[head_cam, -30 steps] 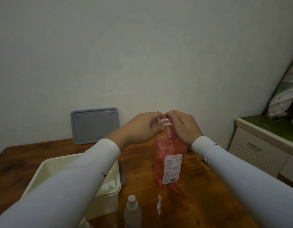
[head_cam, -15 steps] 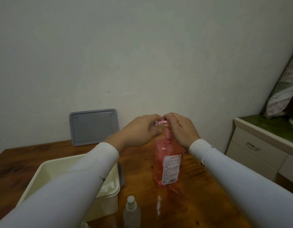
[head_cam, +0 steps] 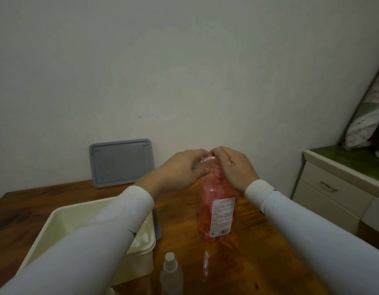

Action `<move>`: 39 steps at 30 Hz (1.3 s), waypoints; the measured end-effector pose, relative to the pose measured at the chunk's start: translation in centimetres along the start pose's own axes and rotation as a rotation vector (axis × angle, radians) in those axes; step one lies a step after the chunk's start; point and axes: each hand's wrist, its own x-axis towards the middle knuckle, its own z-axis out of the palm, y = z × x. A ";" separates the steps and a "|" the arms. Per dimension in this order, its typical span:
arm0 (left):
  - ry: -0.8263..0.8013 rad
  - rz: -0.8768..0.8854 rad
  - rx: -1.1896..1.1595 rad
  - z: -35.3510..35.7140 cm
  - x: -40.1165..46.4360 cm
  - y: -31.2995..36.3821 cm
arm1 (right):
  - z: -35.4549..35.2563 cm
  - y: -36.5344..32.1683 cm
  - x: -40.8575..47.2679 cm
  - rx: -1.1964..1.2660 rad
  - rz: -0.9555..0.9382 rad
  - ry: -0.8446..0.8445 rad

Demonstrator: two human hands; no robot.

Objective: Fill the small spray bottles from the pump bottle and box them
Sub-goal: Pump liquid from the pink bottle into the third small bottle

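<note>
A pink pump bottle [head_cam: 216,211] with a white label stands upright on the wooden table [head_cam: 237,262]. My left hand [head_cam: 180,171] grips a small clear spray bottle [head_cam: 53,165] held against the pump's spout. My right hand [head_cam: 233,167] rests on the pump head, fingers curled over it. A second small spray bottle [head_cam: 171,273] with a white cap stands at the near edge. The cream box [head_cam: 139,245] sits to the left, partly hidden by my left sleeve.
A grey lid [head_cam: 121,162] leans against the wall behind the box. A white drawer cabinet [head_cam: 333,192] with a green top stands at the right, a patterned pillow [head_cam: 367,116] above it. The wet sheen on the table lies in front of the pump bottle.
Both hands stay at the pump head. They have dipped slightly, and the view has shifted a little; the bottles stand where they were.
</note>
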 end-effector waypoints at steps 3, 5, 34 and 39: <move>0.005 0.014 0.006 -0.5 0.1 0.5 | -0.6 -0.6 0.2 0.014 0.007 0.020; 0.014 0.022 0.008 -0.8 0.1 0.7 | -0.9 -0.8 0.4 0.009 0.000 0.027; -0.002 0.013 -0.029 0.2 0.1 -0.1 | 0.0 -0.3 -0.2 -0.019 0.023 0.009; 0.020 0.018 -0.067 -0.2 0.2 0.1 | -0.7 -0.7 0.1 -0.054 0.004 -0.007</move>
